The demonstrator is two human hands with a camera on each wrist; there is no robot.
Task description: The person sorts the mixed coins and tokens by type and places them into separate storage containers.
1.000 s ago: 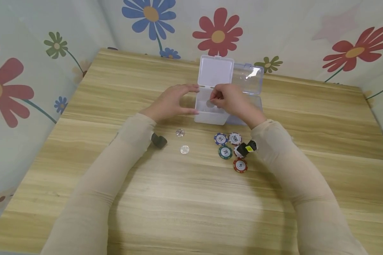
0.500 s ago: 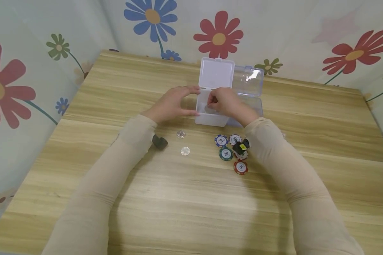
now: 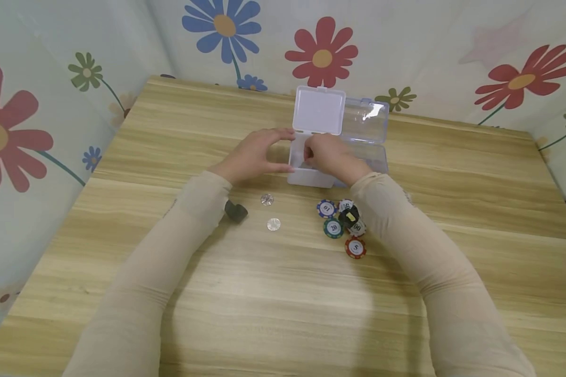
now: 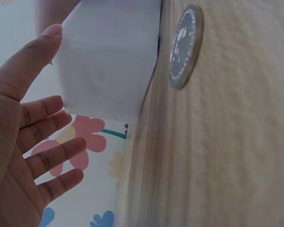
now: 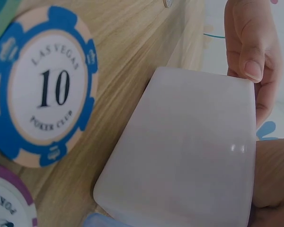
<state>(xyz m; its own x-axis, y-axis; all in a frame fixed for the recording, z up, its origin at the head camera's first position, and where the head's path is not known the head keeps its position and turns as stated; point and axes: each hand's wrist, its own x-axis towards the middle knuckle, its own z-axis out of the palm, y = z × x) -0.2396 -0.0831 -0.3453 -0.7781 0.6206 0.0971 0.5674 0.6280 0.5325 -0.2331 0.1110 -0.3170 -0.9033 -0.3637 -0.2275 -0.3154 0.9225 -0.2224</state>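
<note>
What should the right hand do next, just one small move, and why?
Perhaps the right hand should open slightly inside the white box, so anything it pinches can drop in. The lid is open, that hand reaches in, and the left hand touches the box's side. Whether the right hand actually holds something is hidden.

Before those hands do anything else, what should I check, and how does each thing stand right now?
1. White box open: ok, its lid is tipped back.
2. Left hand at the box: ok, it touches the left side.
3. Right hand gripping a coin: cannot tell, its curled fingers reach into the box and hide it.
4. Table free of loose coins: not ok, one coin and another coin lie there.
5. Poker chips apart from those coins: ok, they lie farther right.
</note>
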